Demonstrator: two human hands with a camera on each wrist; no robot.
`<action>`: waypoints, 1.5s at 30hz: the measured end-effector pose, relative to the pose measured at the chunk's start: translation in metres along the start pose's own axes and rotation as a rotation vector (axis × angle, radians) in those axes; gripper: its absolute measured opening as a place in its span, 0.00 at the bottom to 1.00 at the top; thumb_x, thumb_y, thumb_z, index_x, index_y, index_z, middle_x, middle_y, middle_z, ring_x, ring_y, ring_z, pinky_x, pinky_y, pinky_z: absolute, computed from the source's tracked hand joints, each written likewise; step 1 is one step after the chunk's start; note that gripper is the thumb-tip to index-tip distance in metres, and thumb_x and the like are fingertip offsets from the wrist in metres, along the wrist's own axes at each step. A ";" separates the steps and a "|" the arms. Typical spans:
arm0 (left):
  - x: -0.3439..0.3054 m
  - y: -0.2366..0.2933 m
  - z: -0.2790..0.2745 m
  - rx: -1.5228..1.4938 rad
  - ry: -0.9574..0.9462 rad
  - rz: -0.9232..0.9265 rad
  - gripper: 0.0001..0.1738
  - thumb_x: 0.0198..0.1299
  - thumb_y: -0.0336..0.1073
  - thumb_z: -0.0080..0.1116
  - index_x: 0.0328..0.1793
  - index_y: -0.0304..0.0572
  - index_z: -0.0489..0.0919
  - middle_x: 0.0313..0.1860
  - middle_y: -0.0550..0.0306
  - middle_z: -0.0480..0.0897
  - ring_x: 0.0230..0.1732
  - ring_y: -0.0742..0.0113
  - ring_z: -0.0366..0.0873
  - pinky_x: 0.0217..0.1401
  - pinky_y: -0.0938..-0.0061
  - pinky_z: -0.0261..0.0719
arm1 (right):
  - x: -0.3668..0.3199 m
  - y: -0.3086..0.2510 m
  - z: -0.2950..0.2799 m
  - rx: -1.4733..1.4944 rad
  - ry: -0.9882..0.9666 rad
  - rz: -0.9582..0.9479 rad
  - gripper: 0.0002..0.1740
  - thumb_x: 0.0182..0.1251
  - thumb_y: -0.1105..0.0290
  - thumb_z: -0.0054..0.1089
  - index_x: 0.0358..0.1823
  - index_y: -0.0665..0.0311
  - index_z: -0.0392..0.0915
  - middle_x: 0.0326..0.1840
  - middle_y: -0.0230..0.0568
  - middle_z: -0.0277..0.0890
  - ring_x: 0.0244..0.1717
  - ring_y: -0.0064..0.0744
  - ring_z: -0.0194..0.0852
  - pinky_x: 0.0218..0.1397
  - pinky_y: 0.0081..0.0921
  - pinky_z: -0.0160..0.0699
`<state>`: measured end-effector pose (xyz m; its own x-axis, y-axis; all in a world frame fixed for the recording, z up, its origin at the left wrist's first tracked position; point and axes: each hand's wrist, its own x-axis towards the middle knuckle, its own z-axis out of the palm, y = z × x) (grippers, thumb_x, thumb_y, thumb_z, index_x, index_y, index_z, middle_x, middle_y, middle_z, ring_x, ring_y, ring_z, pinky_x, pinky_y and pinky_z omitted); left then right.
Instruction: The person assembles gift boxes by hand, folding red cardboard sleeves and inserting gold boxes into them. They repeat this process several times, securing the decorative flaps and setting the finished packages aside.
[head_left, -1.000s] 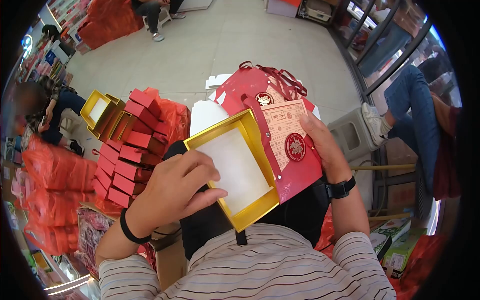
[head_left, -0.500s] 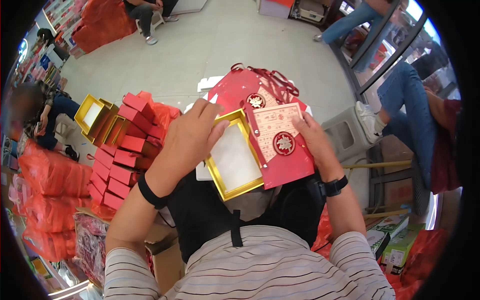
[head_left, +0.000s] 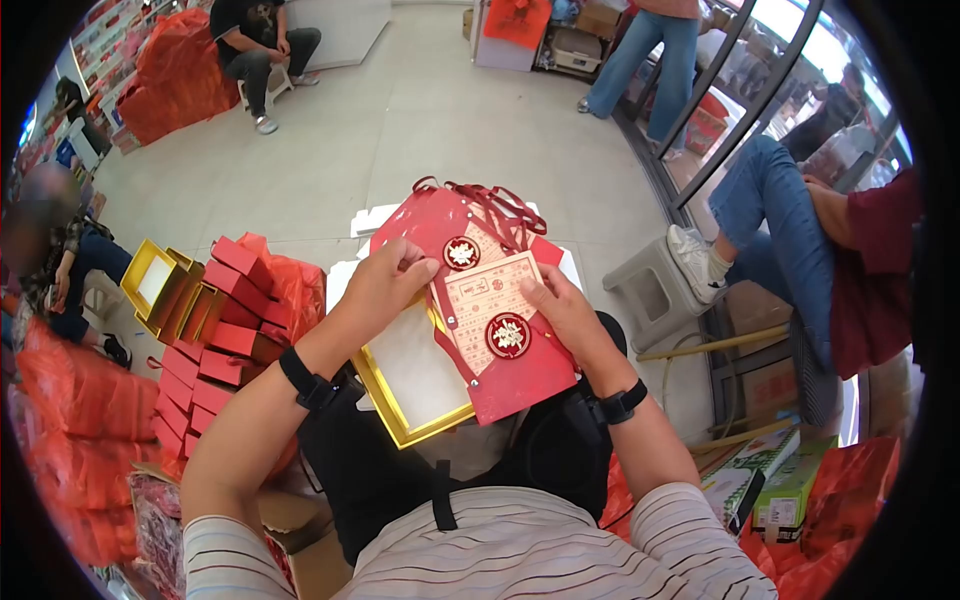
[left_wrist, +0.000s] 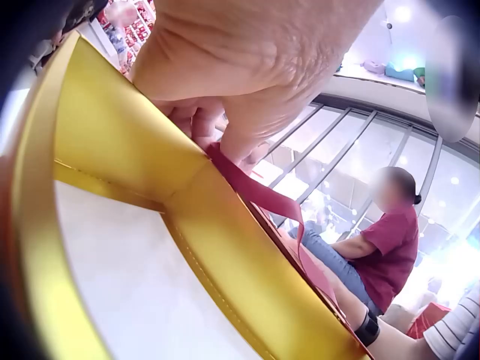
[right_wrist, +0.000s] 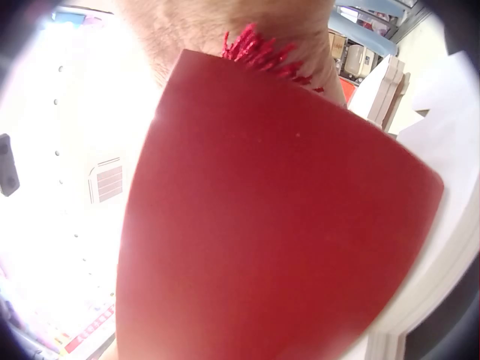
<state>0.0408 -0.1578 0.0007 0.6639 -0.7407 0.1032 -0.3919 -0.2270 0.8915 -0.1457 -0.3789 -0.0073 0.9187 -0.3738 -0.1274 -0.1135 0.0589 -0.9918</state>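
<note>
Head view: the left hand (head_left: 385,285) has its fingers curled over the top corner of the gold tray (head_left: 410,375), pinching it where it meets the red lid (head_left: 505,375). The right hand (head_left: 560,315) grips the lid at its right edge, the thumb lying on its face beside the cream label (head_left: 490,290); the other fingers are hidden beneath. Both are held over the lap, the lid tilted and overlapping the tray's right side. The tray shows a white floor inside its gold walls. Red ribbons (head_left: 495,205) loop off the lid's top. White foam (head_left: 345,275) lies under the pair. To the left stands a stack of red boxes (head_left: 225,340), with more gold trays (head_left: 160,285) just beside it. A grey stool (head_left: 650,290) stands on the right, near a seated person's shoe.

Left wrist view: the left hand (left_wrist: 247,67) is bent down onto the tray's (left_wrist: 112,150) gold wall, its fingertips (left_wrist: 199,124) pressed at the corner and touching a ribbon (left_wrist: 259,191) that runs along the rim. A person in a red shirt (left_wrist: 390,247) sits behind.

Right wrist view: the lid's (right_wrist: 262,225) plain red underside fills most of the picture. The right hand (right_wrist: 187,26) shows only as skin at the top edge, so its fingers cannot be told here. Red threads (right_wrist: 259,49) stick out where the hand meets the lid. The foam (right_wrist: 442,150) lies at the right
</note>
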 end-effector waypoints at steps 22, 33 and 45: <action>-0.092 0.001 -0.045 0.413 0.240 -0.050 0.22 0.77 0.43 0.60 0.66 0.34 0.77 0.57 0.50 0.78 0.56 0.62 0.78 0.62 0.69 0.76 | 0.001 -0.002 0.005 0.058 0.015 0.083 0.36 0.80 0.51 0.62 0.74 0.73 0.67 0.62 0.48 0.78 0.61 0.29 0.79 0.66 0.27 0.78; -0.102 -0.023 -0.029 0.212 0.163 0.066 0.14 0.75 0.29 0.54 0.60 0.31 0.82 0.47 0.48 0.81 0.47 0.56 0.82 0.52 0.68 0.79 | -0.002 -0.007 0.007 0.059 0.029 0.078 0.32 0.82 0.51 0.59 0.71 0.72 0.70 0.61 0.45 0.80 0.60 0.25 0.79 0.65 0.24 0.78; -0.117 0.012 -0.034 0.316 0.162 0.125 0.13 0.75 0.26 0.52 0.58 0.28 0.82 0.43 0.48 0.80 0.42 0.56 0.83 0.47 0.68 0.80 | -0.007 -0.010 0.007 0.128 0.020 0.103 0.28 0.84 0.52 0.56 0.69 0.69 0.73 0.61 0.41 0.81 0.61 0.24 0.80 0.65 0.23 0.78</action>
<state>-0.0198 -0.0525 0.0143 0.6809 -0.6708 0.2938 -0.6365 -0.3437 0.6904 -0.1478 -0.3702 0.0036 0.8969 -0.3781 -0.2296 -0.1562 0.2148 -0.9641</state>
